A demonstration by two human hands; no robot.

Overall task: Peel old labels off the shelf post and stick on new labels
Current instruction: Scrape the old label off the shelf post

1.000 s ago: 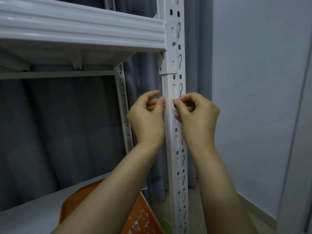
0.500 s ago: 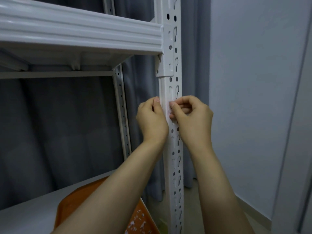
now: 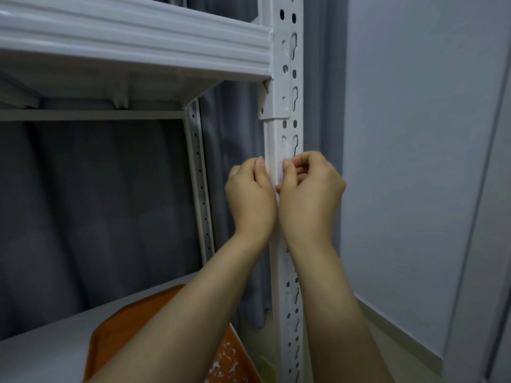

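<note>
Grey curtain (image 3: 96,203) backs the white shelf post (image 3: 287,299); bare wall (image 3: 414,161) stands close on its right, and open room lies under the shelf beam (image 3: 138,42) at left. Below the beam, the left hand (image 3: 249,197) and right hand (image 3: 309,197), fingers curled, pinch a pale label (image 3: 278,172) on the post's front edge. An orange tray (image 3: 119,327) lies below.

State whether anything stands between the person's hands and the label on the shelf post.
Nothing visible does. The left hand and right hand are both at the shelf post, thumbs against the faint pinkish label on its front edge, below the beam bracket.
</note>
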